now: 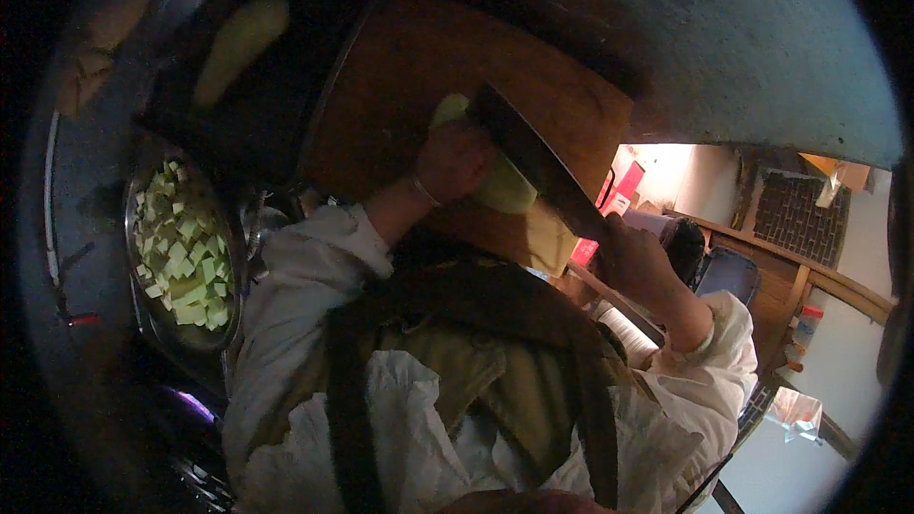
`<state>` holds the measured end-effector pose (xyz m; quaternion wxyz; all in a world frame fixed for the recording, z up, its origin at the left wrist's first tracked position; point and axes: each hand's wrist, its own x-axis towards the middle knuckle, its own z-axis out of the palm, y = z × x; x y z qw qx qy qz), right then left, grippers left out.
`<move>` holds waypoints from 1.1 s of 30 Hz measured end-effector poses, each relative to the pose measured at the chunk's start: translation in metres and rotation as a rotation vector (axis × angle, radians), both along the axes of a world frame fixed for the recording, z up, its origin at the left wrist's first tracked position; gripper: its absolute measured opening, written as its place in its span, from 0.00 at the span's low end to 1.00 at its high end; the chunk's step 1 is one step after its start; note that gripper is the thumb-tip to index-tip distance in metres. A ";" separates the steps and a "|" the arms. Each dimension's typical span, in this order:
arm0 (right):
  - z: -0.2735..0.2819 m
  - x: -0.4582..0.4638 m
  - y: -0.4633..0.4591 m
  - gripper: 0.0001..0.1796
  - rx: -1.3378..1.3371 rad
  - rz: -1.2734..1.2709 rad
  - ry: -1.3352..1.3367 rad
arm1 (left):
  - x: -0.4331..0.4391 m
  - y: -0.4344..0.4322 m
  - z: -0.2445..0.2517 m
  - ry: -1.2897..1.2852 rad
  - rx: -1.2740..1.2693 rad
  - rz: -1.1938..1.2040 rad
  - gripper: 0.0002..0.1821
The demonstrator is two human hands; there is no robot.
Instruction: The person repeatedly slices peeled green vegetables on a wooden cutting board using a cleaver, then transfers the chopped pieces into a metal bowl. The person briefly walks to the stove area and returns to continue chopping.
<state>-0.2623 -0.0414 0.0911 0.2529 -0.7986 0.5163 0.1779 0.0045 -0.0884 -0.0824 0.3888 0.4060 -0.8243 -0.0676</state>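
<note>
My left hand (455, 160) rests on a long pale green vegetable (508, 187), pressing it onto a wooden cutting board (414, 50). One end of the vegetable shows beyond my fingers, the other below them. In my right hand (632, 250) is the handle of a large kitchen knife (532, 150). Its broad dark blade slants along the vegetable's right side, with the tip towards the far edge of the board. Whether the edge is cutting into the flesh cannot be told in this dim light.
Left of me, a metal bowl (133, 228) holds many pale green cubes (189, 250). Another long pale vegetable (239, 50) lies on a dark surface beyond it. Low on the right are a wooden shelf (778, 264) and a bluish container (728, 275). A grey-blue surface (771, 43) spans the upper right.
</note>
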 end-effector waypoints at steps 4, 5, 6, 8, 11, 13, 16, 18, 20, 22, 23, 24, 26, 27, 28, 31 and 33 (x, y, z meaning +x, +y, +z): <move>-0.040 0.040 -0.034 0.10 -0.227 0.079 -0.163 | 0.001 0.000 0.000 0.023 0.202 -0.068 0.07; -0.041 0.042 -0.037 0.09 -0.334 0.116 -0.255 | 0.001 0.001 0.001 0.032 0.108 -0.022 0.07; -0.044 0.043 -0.038 0.09 -0.250 0.090 -0.243 | 0.001 0.002 0.002 0.041 0.017 0.023 0.07; -0.039 0.035 -0.034 0.09 -0.071 0.040 -0.233 | 0.001 0.002 0.004 0.056 -0.037 0.036 0.07; -0.023 0.013 -0.021 0.08 0.050 0.105 0.074 | 0.000 0.004 0.003 0.062 0.022 0.024 0.07; -0.031 0.009 -0.019 0.08 0.012 0.046 0.013 | -0.001 0.005 0.002 0.053 -0.003 0.089 0.06; -0.081 0.035 -0.036 0.09 -0.262 0.277 -0.122 | 0.000 0.009 0.000 0.028 -0.015 -0.030 0.11; -0.100 0.037 -0.045 0.09 -0.252 0.141 -0.150 | 0.004 0.015 -0.001 0.039 -0.006 -0.010 0.12; -0.099 0.034 -0.048 0.09 -0.210 0.086 -0.137 | 0.008 0.021 -0.002 0.018 0.026 -0.025 0.13; -0.066 0.016 -0.039 0.09 -0.240 0.139 -0.142 | 0.011 0.026 -0.003 -0.018 0.073 -0.021 0.15; -0.044 0.009 -0.034 0.09 -0.171 0.115 -0.093 | 0.011 0.027 -0.004 -0.016 -0.027 -0.057 0.14; -0.023 0.003 -0.027 0.08 -0.141 0.090 -0.042 | 0.010 0.028 -0.005 -0.005 -0.067 -0.064 0.14; 0.020 -0.007 -0.009 0.09 -0.089 0.255 0.114 | 0.006 0.027 -0.008 -0.016 -0.050 -0.089 0.15; 0.032 -0.008 -0.002 0.10 -0.007 0.207 0.140 | 0.003 0.027 -0.011 -0.040 0.008 -0.106 0.15; 0.038 -0.008 0.001 0.10 0.036 0.191 0.129 | 0.001 0.026 -0.014 -0.065 0.066 -0.118 0.16; 0.011 0.015 -0.004 0.11 0.066 0.176 0.118 | -0.001 0.026 -0.025 -0.255 0.349 -0.106 0.16; -0.028 0.038 -0.019 0.14 0.104 0.206 0.127 | 0.003 0.029 -0.035 -0.093 0.049 -0.066 0.15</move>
